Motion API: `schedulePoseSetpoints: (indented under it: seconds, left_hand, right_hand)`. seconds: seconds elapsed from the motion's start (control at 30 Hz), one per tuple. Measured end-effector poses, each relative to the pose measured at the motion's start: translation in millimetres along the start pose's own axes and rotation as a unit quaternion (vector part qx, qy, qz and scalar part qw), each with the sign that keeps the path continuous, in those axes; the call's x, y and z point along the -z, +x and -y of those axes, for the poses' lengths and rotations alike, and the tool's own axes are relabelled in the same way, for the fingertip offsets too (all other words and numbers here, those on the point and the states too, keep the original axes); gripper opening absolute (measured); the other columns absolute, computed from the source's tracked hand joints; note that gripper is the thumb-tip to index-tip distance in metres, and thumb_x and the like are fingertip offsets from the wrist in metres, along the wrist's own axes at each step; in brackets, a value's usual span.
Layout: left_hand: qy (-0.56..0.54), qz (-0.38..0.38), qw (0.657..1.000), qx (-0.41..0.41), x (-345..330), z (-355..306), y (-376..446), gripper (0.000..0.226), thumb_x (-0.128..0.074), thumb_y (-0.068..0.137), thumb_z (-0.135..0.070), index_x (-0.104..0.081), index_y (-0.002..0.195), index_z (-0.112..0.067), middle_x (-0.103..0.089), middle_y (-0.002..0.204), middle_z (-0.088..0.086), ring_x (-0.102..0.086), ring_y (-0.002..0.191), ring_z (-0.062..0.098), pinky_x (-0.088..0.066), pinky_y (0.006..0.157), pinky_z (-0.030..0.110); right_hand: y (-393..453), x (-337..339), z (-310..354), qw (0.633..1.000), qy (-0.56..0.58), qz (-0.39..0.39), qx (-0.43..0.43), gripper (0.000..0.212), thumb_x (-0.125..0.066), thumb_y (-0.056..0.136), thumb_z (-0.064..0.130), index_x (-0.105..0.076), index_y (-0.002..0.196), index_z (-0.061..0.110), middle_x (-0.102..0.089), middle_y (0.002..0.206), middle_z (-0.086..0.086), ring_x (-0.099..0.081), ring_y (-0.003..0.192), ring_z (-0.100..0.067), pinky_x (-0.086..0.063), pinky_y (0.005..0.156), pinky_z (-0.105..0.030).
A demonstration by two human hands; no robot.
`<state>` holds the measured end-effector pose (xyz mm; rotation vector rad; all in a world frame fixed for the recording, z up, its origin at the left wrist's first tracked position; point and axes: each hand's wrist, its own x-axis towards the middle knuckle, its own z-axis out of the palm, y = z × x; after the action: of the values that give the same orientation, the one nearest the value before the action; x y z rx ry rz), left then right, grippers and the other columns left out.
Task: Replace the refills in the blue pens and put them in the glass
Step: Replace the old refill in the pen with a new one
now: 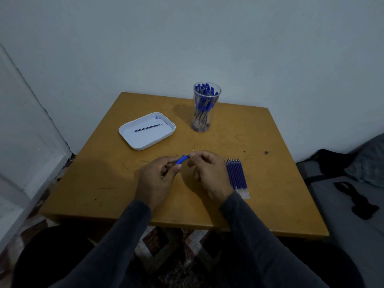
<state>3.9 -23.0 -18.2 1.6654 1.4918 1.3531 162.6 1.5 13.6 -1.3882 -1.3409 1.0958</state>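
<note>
Slippage was the likeliest trouble: the left hand [154,179] pinched the blue pen [182,159] by its rubber grip section above the wooden table [259,142], while the fingers of the right hand [208,173] were curled and pinched the tip end, so a loose hold or a skewed twist could have sent the small nose piece or the refill rolling off the edge. Forcing the tip at an angle might also have bent the thin point. The pen's long axis ran from near-left to far-right, its writing tip aimed away and to the right, roughly toward the clear glass [204,108] crowded with blue pens. New refills [236,176] lay in a row just beside the right hand; one dark refill [148,128] rested in the white tray [128,132].
</note>
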Motion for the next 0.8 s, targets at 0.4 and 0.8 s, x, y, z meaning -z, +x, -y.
schedulePoseSetpoints:
  seconds: [0.4,0.8]
  left_hand:
    - [0.038,-0.002,0.999,-0.030,-1,2,2,0.012,-0.073,0.091,-0.021,-0.076,0.102,-0.019,-0.068,0.089,-0.013,-0.062,0.082,0.001,-0.046,0.069,0.008]
    - [0.106,0.025,0.994,-0.008,-3,2,1,0.019,-0.069,0.093,-0.028,-0.074,0.110,-0.020,-0.068,0.097,-0.010,-0.060,0.086,-0.001,-0.049,0.076,0.018]
  right_hand:
    - [0,9,9,0.986,0.156,-0.020,-0.060,0.013,-0.064,0.100,0.019,-0.071,0.098,0.008,-0.067,0.082,-0.008,-0.047,0.052,-0.011,-0.037,0.042,-0.022]
    - [27,72,-4,0.960,-0.034,-0.274,-0.047,0.024,-0.058,0.103,0.029,-0.069,0.084,0.020,-0.072,0.083,-0.005,-0.068,0.073,-0.025,-0.060,0.063,-0.044]
